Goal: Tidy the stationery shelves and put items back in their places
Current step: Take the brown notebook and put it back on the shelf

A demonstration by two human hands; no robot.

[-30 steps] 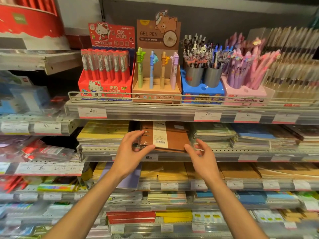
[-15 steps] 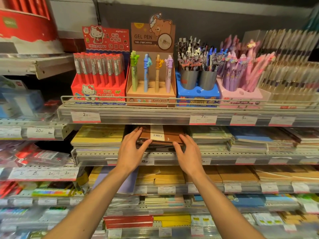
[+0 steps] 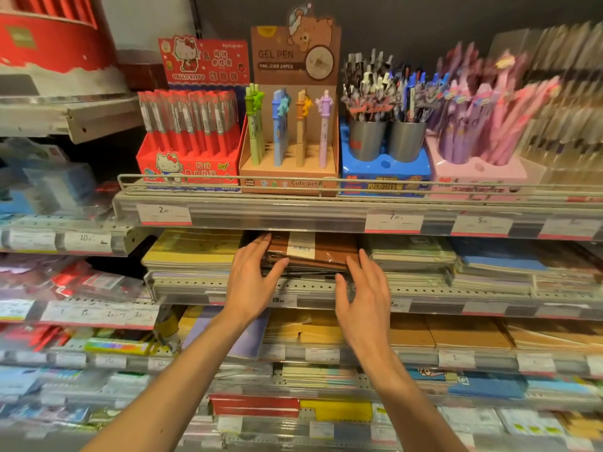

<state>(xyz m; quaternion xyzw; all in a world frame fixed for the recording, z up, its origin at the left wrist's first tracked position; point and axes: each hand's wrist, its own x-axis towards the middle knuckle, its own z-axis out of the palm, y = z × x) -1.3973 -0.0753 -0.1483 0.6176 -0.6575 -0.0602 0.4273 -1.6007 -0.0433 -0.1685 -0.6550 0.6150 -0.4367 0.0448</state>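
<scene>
Lying flat on its stack on the second shelf point(image 3: 326, 290) — brown notebook point(image 3: 313, 252), likely stiff, film-wrapped, slippery. Pressing with spread fingers at both front corners: left hand point(image 3: 251, 282), right hand point(image 3: 362, 298); gripping edges, probably safest.

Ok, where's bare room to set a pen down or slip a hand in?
Only the peg holes in the gel pen box around its four pens. The notebook shelf is packed: yellow stack, brown notebook between left hand and right hand, green stack. The gap under the price rail is thin.
</scene>
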